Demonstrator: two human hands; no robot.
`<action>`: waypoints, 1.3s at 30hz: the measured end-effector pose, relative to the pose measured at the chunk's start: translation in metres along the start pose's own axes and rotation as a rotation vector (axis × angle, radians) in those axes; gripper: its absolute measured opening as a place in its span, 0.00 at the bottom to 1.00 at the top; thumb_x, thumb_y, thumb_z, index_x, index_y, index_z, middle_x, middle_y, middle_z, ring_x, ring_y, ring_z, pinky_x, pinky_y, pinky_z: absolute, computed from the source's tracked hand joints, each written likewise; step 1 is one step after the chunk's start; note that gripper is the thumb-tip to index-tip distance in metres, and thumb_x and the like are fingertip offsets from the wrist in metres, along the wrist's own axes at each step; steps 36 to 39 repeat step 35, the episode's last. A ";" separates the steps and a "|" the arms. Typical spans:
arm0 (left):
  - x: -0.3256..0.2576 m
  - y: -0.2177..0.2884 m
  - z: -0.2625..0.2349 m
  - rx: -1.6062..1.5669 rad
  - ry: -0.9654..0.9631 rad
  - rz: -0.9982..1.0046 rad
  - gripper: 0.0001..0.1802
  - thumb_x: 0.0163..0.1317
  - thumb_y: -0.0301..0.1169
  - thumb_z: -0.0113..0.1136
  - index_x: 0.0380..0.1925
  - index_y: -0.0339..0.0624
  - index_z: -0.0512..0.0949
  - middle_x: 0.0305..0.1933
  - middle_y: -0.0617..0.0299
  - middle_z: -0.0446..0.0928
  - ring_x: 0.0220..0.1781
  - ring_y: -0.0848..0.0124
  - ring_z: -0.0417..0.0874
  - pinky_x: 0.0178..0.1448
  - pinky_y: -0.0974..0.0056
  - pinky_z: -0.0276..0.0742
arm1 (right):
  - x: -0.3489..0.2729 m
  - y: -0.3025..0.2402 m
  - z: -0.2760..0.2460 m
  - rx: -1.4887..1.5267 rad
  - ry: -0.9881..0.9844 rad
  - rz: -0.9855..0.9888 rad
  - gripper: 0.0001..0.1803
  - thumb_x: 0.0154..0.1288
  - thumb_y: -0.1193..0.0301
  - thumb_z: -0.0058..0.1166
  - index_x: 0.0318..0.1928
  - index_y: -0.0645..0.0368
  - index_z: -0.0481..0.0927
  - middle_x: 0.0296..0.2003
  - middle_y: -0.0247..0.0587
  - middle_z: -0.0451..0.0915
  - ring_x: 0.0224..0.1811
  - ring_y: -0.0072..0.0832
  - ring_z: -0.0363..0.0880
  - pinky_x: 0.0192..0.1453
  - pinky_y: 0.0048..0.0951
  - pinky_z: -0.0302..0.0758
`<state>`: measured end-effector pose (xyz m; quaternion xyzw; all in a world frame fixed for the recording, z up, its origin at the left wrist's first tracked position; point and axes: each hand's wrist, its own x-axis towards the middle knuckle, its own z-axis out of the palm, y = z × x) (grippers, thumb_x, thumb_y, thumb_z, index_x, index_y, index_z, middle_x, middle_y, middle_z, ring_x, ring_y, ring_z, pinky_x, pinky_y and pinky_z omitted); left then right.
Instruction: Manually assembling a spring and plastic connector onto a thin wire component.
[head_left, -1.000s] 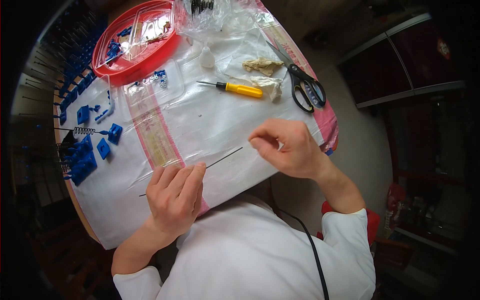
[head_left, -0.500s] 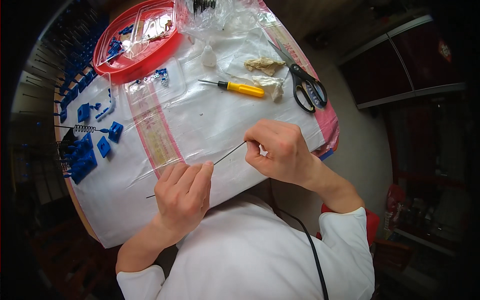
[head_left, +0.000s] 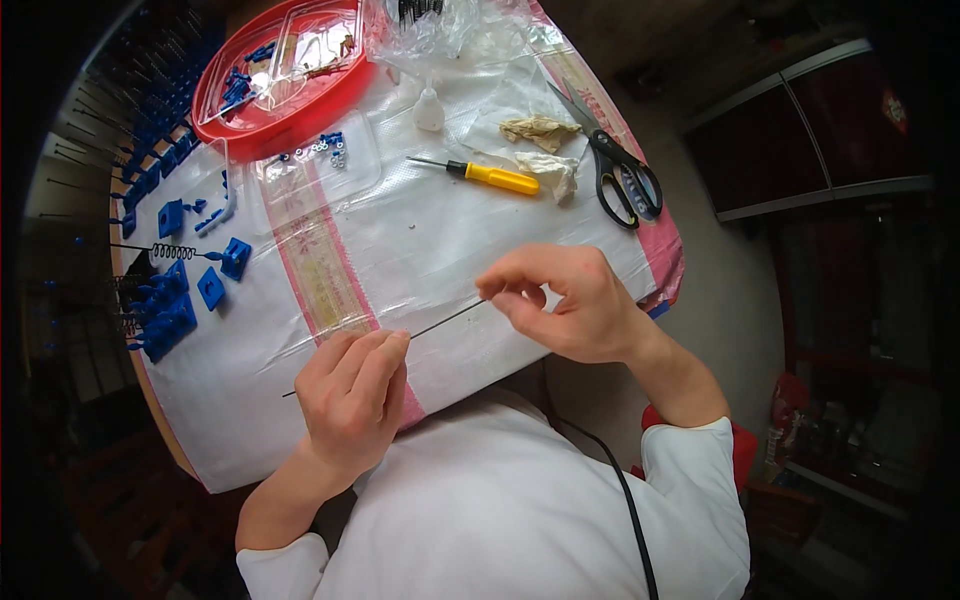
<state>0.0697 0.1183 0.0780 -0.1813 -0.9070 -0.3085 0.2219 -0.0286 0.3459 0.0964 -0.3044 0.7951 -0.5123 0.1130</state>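
A thin dark rod (head_left: 447, 320) spans the gap between my two hands, above the near part of the covered table. My left hand (head_left: 352, 392) is closed around it, and a short end sticks out past the hand on the left. The thumb and index finger of my right hand (head_left: 570, 303) pinch the rod's other end, so its tip is hidden. Beyond the hands lies a screwdriver (head_left: 505, 179) with a yellow handle. To its right rest black-handled scissors (head_left: 625, 175), blades apart.
A red tray (head_left: 285, 140) with clear boxes and blue pieces stands at the far left. Blue blocks (head_left: 165, 315), some with springs, line the left edge. Crumpled cloths (head_left: 540, 130), a small white bottle (head_left: 429, 110) and a plastic bag (head_left: 420, 40) lie farther back.
My right hand has shifted slightly left, its fingers more extended along the rod. My left hand has moved a little left and down. The rod is still held between them.
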 end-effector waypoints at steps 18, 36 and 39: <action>0.018 0.020 0.008 0.084 -0.104 0.032 0.11 0.49 0.21 0.62 0.35 0.39 0.78 0.22 0.63 0.68 0.22 0.68 0.72 0.27 0.63 0.67 | 0.007 0.000 0.011 -0.426 0.076 -0.281 0.03 0.47 0.82 0.54 0.25 0.63 0.74 0.20 0.43 0.74 0.19 0.39 0.74 0.24 0.36 0.70; 0.031 0.022 -0.008 -1.086 -0.397 -0.828 0.07 0.71 0.22 0.48 0.46 0.34 0.74 0.27 0.63 0.76 0.25 0.80 0.75 0.29 0.74 0.71 | -0.004 -0.013 0.008 0.140 -0.102 0.010 0.09 0.61 0.80 0.54 0.41 0.62 0.81 0.33 0.37 0.83 0.29 0.26 0.82 0.31 0.23 0.77; 0.031 0.022 -0.008 -1.086 -0.397 -0.828 0.07 0.71 0.22 0.48 0.46 0.34 0.74 0.27 0.63 0.76 0.25 0.80 0.75 0.29 0.74 0.71 | -0.004 -0.013 0.008 0.140 -0.102 0.010 0.09 0.61 0.80 0.54 0.41 0.62 0.81 0.33 0.37 0.83 0.29 0.26 0.82 0.31 0.23 0.77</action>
